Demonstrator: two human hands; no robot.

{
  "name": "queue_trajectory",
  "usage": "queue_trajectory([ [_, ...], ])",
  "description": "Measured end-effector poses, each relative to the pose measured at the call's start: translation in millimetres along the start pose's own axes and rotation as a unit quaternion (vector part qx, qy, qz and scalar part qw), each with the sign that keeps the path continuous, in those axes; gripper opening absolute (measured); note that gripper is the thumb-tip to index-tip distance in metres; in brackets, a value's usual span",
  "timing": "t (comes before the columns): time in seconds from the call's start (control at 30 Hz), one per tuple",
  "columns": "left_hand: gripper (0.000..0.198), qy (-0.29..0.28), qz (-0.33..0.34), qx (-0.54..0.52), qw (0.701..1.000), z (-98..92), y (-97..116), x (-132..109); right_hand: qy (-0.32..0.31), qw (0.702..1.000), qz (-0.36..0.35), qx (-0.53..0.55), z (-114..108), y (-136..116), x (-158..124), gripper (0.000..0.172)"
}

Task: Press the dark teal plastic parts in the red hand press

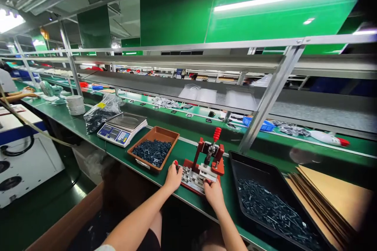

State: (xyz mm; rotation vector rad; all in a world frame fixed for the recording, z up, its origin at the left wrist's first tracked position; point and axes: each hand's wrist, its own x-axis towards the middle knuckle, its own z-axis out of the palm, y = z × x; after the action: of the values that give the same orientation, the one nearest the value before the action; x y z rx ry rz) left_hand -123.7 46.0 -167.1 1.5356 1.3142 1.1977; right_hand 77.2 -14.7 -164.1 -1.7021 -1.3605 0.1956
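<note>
A red-framed hand press point(194, 157) with a metal bed stands at the bench's front edge, its red-gripped lever point(217, 134) pointing up. At its left end, my left hand point(173, 177) is closed round a small handle with a red tip point(176, 162). The fingers of my right hand point(213, 194) are bent in against the front of the metal block point(207, 173) under the plunger; what they pinch, if anything, is hidden. To the left is a brown tray point(176, 138) of small dark parts point(153, 152). A black tray point(256, 164) on the right holds more dark parts point(271, 208).
Left of the brown tray stand a weighing scale point(122, 128), a plastic bag of dark parts point(101, 113) and stacked white rolls point(75, 105). Cardboard sheets point(330, 192) lie at far right. A metal post point(269, 100) rises behind the black tray. Another person's hands point(28, 92) show far left.
</note>
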Motion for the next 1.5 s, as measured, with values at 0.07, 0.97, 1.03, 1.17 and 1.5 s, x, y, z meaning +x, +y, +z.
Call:
queue_trajectory([
  [0.07,0.056,0.035,0.025,0.007,0.999,-8.7,-8,-35,0.044,0.999,0.002,-0.007,-3,-2,-20,0.03],
  [0.97,0.038,-0.078,0.158,0.433,0.884,-163.5,-5,64,-0.096,0.971,0.049,-0.211,-135,66,32,0.023],
  [1.03,0.035,-0.116,0.086,0.51,0.848,-147.3,-13,105,-0.056,0.975,0.04,-0.212,-130,66,30,0.021],
  [1.17,0.037,-0.12,0.074,0.55,0.823,-134.3,-52,154,0.048,0.985,0.026,-0.162,-131,68,31,0.017],
  [1.5,0.052,-0.049,0.131,0.53,0.836,-142.3,-32,136,0.159,0.981,0.094,-0.061,-136,78,39,0.021],
])
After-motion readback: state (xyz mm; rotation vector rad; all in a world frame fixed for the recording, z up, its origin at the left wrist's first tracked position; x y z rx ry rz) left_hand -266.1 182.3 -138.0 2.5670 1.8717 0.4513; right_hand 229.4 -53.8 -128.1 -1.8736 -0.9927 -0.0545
